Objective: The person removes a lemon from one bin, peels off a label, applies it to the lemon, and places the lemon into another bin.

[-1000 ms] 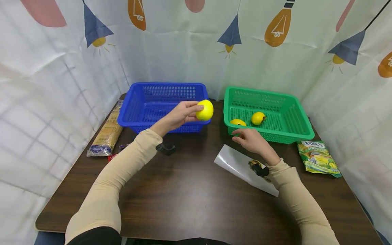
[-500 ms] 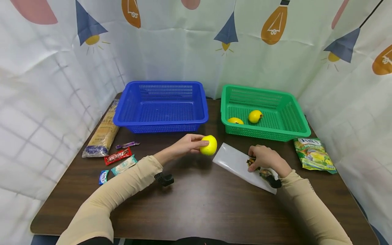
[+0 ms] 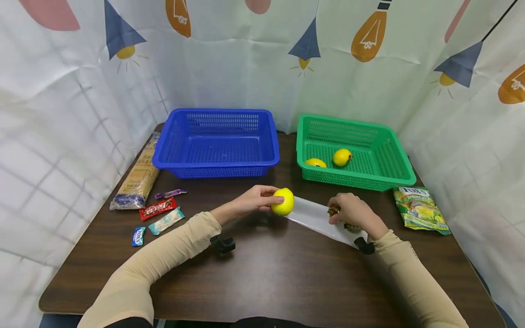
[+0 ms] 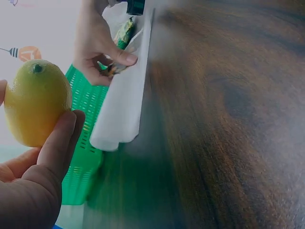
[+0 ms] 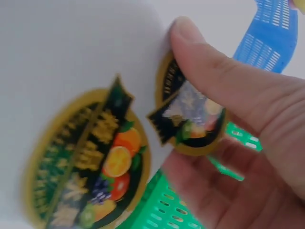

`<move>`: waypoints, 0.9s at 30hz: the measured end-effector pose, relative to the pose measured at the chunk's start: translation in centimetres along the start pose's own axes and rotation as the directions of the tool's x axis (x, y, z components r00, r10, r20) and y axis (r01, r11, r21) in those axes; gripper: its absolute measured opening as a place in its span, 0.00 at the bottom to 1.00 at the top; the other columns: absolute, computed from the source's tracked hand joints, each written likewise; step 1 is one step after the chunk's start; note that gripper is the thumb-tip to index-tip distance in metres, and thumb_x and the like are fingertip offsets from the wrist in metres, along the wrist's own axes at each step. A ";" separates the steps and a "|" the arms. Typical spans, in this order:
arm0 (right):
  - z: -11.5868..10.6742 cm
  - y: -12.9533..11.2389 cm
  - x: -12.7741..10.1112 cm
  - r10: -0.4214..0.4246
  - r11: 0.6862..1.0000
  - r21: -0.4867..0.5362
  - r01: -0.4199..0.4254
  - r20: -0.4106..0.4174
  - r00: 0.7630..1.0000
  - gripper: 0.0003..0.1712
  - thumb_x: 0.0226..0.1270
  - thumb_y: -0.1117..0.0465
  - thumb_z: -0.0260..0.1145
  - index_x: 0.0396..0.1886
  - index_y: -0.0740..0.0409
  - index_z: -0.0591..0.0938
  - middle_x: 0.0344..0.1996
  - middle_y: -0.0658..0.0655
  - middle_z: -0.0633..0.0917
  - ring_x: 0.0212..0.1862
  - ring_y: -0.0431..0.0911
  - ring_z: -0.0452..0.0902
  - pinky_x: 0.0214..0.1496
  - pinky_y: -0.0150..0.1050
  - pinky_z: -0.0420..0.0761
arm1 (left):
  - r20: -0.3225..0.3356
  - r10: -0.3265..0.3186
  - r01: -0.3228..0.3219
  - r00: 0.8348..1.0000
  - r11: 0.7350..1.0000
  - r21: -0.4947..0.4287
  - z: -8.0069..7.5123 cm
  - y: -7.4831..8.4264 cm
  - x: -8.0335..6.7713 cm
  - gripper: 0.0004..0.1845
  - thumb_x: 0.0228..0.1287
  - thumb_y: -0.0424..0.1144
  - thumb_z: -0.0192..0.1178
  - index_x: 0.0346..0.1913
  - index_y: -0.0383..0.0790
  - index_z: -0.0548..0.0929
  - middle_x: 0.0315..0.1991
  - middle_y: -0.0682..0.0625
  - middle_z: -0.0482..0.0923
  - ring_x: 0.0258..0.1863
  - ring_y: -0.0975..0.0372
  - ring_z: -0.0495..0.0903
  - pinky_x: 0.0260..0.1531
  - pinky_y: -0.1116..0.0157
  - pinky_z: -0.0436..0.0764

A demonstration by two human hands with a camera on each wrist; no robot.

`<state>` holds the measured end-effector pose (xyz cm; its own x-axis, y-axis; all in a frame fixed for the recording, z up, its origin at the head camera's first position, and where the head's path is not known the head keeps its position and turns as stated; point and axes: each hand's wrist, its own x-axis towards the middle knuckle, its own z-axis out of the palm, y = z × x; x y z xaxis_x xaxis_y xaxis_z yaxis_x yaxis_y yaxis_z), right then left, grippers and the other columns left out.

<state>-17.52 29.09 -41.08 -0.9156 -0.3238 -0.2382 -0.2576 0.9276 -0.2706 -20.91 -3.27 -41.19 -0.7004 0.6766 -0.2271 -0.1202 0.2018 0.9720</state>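
Observation:
A yellow lemon (image 3: 284,202) is held between the thumb and fingers of my left hand (image 3: 257,200), above the table and overlapping the left end of a white sticker sheet (image 3: 307,213) in the head view. My right hand (image 3: 352,212) pinches a round black-and-gold fruit sticker (image 5: 198,124) between thumb and fingers, at the sheet; I cannot tell whether it is free of the sheet. A second fruit sticker (image 5: 97,157) lies on the white surface beside it. The lemon's stem end faces the left wrist camera, with no sticker on the side shown there.
Two yellow fruits, one a lemon-like fruit (image 3: 342,157), lie in a green basket (image 3: 399,164). Left of it stands a blue basket (image 3: 217,172). A noodle pack (image 3: 137,175), a red candy bar (image 3: 157,208) and small wrapped sweets lie left; a green candy bag (image 3: 421,209) lies right.
My left hand has brought the lemon from the blue basket toward me and slightly right. My right hand has moved from the green basket's front to the sticker sheet and pinches a sticker there.

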 end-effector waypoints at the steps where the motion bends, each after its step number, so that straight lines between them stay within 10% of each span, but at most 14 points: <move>1: 0.0 0.0 0.0 -0.021 1.000 -0.012 0.020 -0.018 1.000 0.20 0.52 0.54 0.79 0.45 0.54 0.87 0.37 0.53 0.84 0.37 0.44 0.76 0.35 0.37 0.78 | 0.000 0.000 0.000 1.000 1.000 0.000 0.0 0.0 0.0 0.25 0.73 0.43 0.56 0.68 0.35 0.72 0.59 0.38 0.79 0.46 0.63 0.81 0.58 0.56 0.84; 17: -0.6 -0.8 -0.7 -0.111 0.991 -0.086 0.105 -0.065 0.992 0.06 0.58 0.60 0.75 0.35 0.49 0.86 0.30 0.48 0.86 0.31 0.39 0.76 0.30 0.33 0.75 | 0.009 -0.006 0.006 1.000 1.000 -0.006 -0.1 -0.1 -0.5 0.26 0.73 0.43 0.56 0.69 0.35 0.71 0.62 0.38 0.78 0.49 0.62 0.81 0.59 0.55 0.83; 27: -0.7 -1.4 -0.8 -0.215 0.974 -0.100 0.202 -0.141 0.966 0.12 0.60 0.65 0.72 0.45 0.55 0.89 0.35 0.52 0.87 0.35 0.41 0.78 0.33 0.31 0.78 | 0.018 0.011 -0.011 1.000 0.999 -0.035 -0.5 -0.6 -0.7 0.26 0.73 0.42 0.56 0.69 0.35 0.71 0.62 0.38 0.77 0.48 0.62 0.81 0.57 0.57 0.84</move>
<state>-16.64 28.19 -39.81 -0.8730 -0.4861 -0.0401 -0.4670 0.8568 -0.2187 -20.68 -4.20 -41.62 -0.6892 0.6913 -0.2170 -0.1369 0.1699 0.9759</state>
